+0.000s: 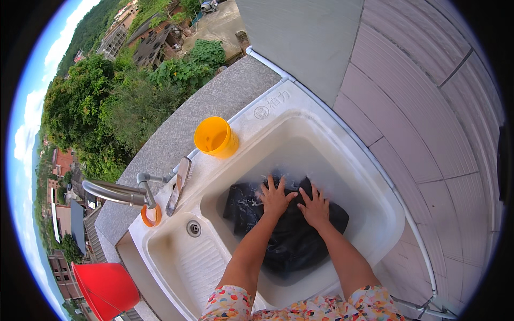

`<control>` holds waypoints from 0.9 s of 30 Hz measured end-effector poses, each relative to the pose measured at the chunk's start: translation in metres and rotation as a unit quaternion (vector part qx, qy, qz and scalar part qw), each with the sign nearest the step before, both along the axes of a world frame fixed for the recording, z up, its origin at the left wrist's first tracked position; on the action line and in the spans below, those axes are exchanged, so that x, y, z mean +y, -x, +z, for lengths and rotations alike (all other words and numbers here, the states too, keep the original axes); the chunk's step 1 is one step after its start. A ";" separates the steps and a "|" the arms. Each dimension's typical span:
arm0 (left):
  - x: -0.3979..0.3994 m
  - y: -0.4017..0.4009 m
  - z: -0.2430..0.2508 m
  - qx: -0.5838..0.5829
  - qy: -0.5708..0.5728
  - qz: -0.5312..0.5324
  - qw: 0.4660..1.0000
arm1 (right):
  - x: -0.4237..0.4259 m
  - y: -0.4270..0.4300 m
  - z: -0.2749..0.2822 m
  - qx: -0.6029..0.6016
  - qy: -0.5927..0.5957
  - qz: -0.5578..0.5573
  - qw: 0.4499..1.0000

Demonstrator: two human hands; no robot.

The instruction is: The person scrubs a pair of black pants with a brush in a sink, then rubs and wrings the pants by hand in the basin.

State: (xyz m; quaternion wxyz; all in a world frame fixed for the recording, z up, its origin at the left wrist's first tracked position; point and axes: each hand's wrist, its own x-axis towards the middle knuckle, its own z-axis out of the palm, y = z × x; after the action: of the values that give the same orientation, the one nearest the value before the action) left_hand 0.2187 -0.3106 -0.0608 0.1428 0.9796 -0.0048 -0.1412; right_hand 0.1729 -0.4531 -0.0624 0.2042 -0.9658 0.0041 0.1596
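A dark garment point(287, 236) lies partly under cloudy water in the large basin of a white laundry sink point(361, 160). My left hand point(276, 197) rests on its upper part with the fingers spread. Close to it on the right, my right hand point(315, 206) touches the same cloth, fingers apart, beside a dark fold that stands up at the fingertips. Neither hand shows a clear grip. Small pale suds or bits float over the cloth at the left.
A yellow plastic cup point(217, 137), a scrubbing brush point(178, 186) and an orange round container point(151, 216) stand on the sink's ledge by a metal faucet point(116, 192). A ribbed washboard point(204, 263) adjoins the basin. A red bucket point(106, 291) is at lower left, a tiled wall point(421, 160) at right.
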 end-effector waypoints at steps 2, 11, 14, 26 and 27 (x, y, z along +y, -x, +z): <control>-0.009 0.005 -0.011 -0.027 -0.030 0.000 0.999 | -0.004 0.004 -0.024 -0.012 0.012 -0.006 1.000; -0.006 -0.032 0.031 0.121 -0.046 -0.045 0.991 | -0.014 0.000 -0.057 -0.107 0.103 0.072 0.986; 0.019 -0.040 0.030 0.107 -0.066 -0.104 0.987 | -0.019 -0.011 -0.041 -0.125 -0.014 0.062 0.990; 0.120 0.042 0.171 0.013 0.641 0.391 0.660 | -0.051 0.000 0.018 0.055 -0.212 -0.088 0.972; 0.128 0.048 0.180 0.004 0.641 0.397 0.656 | -0.046 0.004 0.030 0.053 -0.212 -0.080 0.973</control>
State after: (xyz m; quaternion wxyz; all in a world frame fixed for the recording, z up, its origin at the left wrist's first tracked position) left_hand 0.1703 -0.1828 0.1189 0.7782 0.5527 0.2960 -0.0363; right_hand 0.1690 -0.4986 -0.0323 0.4159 -0.8872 0.0587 0.1907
